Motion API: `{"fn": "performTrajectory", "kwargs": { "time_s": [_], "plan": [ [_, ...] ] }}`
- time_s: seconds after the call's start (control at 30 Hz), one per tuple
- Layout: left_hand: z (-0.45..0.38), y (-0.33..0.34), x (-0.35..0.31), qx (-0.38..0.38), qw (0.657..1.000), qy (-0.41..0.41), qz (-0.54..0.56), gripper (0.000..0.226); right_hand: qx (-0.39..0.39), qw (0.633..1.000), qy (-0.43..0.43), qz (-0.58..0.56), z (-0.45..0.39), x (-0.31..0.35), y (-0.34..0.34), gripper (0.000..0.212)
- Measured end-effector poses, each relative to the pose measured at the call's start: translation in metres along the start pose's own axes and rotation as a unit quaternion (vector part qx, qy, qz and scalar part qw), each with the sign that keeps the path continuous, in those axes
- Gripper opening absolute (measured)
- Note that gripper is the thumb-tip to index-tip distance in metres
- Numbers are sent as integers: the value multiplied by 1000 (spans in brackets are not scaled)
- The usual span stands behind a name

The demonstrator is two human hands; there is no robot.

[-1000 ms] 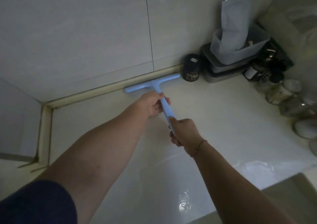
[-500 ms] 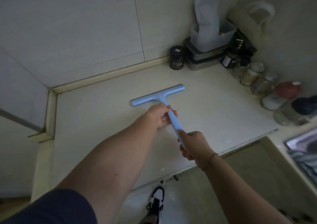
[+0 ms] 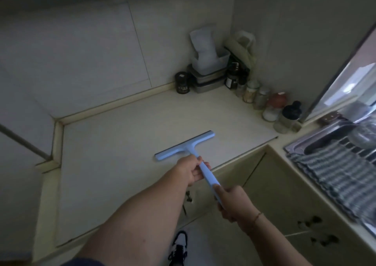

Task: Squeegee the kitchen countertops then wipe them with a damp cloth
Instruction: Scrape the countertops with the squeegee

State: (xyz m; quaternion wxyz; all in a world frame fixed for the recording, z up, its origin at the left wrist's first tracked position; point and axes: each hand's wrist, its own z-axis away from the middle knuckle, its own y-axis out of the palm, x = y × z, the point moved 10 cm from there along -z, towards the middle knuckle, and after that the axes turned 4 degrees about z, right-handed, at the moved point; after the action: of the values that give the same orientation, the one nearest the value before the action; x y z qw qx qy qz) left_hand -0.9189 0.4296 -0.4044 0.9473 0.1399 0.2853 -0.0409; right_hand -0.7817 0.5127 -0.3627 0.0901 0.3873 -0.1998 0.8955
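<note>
Head view: both hands gripped one blue squeegee (image 3: 184,146), blade flat on the counter (image 3: 114,143) mid-surface; left hand (image 3: 191,169) near the blade, right hand (image 3: 234,201) at the handle end. Jars (image 3: 262,100) lined the right wall; a striped cloth (image 3: 333,170) draped the sink (image 3: 301,143).

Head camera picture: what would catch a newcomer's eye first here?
The pale blue squeegee stands out, its blade on the cream countertop near the front edge, gripped by the left hand and right hand. Jars and containers crowd the back right corner, and a striped cloth drapes the sink's edge at right.
</note>
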Motion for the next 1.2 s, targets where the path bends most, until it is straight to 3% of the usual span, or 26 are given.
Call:
{"fn": "performTrajectory", "kwargs": {
  "time_s": [0.3, 0.43, 0.6, 0.87, 1.2],
  "plan": [
    [9, -25, -33, 27, 999, 22, 29, 17, 42, 997, -58, -3, 5, 43, 29, 39],
    [6, -96, -95, 17, 998, 50, 32, 16, 110, 991, -78, 21, -14, 91, 109, 43],
    [1, -216, -185, -28, 996, 79, 22, 16, 205, 976, -64, -30, -34, 157, 245, 36],
    [-35, -351, -269, -85, 991, 101, 32, 16, 171, 982, -74, -18, -75, 226, 384, 33],
    [-68, -375, -281, -83, 992, 88, 40, 12, 97, 994, -36, 29, -97, 223, 416, 37]
  ]
}}
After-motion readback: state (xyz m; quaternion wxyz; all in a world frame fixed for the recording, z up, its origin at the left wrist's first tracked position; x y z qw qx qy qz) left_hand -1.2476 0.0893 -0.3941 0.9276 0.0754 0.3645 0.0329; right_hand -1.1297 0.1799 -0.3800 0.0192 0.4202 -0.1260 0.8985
